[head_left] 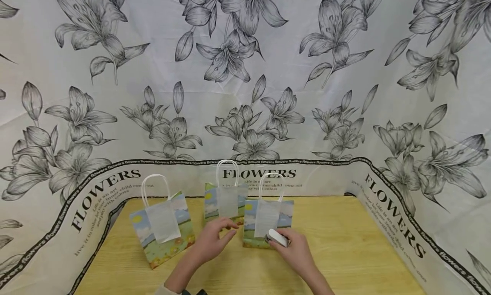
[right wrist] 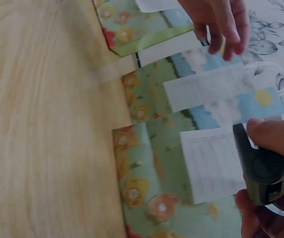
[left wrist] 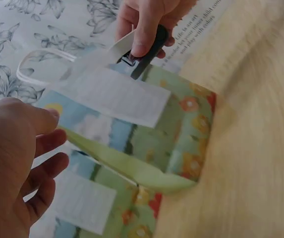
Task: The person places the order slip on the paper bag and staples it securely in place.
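Note:
My right hand (head_left: pixel 295 249) grips a small stapler (head_left: pixel 278 238), white on top and dark below. The stapler is over the lower part of a white paper slip (head_left: pixel 266 218) on the right paper gift bag (head_left: pixel 249 227); I cannot tell if they touch. With fingers spread and loosely bent, my left hand (head_left: pixel 213 241) holds nothing, just in front of the back middle gift bag (head_left: pixel 241 200). In the right wrist view, short dark dashes run along one edge of a slip (right wrist: pixel 213 166). All bags have a painted flower meadow, sky and white handles.
A third gift bag (head_left: pixel 184 227) stands tilted at the left, bearing its own white slip (head_left: pixel 164 222). Beneath everything is a light wooden table (head_left: pixel 356 244). White cloth (head_left: pixel 326 128) printed with lilies surrounds its back and sides.

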The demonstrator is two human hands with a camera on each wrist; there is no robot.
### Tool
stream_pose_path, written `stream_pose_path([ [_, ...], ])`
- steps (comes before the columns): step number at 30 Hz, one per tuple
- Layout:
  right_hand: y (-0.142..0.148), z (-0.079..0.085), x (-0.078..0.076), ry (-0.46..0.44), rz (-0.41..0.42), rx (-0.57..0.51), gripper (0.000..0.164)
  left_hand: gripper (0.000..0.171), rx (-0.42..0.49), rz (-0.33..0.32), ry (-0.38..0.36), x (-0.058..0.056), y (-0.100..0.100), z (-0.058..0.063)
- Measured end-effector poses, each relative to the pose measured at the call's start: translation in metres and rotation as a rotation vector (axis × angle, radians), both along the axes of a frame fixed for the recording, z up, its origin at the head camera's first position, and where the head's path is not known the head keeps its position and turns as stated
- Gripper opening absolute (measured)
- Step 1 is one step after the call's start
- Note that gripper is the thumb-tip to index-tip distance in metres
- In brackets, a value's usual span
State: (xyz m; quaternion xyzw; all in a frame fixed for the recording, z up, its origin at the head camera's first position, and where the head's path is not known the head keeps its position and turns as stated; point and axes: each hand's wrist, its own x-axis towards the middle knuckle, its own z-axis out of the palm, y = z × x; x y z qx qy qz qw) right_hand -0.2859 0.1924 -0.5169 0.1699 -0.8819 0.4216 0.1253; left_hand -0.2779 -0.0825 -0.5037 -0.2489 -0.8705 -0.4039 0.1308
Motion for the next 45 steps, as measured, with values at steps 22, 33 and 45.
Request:
stream_pose_path([
  [22,0.010,-0.053,-0.009,-0.131,0.057,0.196,0.031,0.021,0.078,-0.105,-0.380,0.033,-0.050,-0.077],
  [33,0.009,-0.062,-0.006,-0.197,0.089,0.189,0.031,0.019,0.124,-0.094,-0.444,0.046,-0.059,-0.090],
  [45,0.012,-0.073,-0.001,-0.295,0.132,0.168,0.030,0.016,0.148,-0.099,-0.412,0.059,-0.065,-0.105],
])
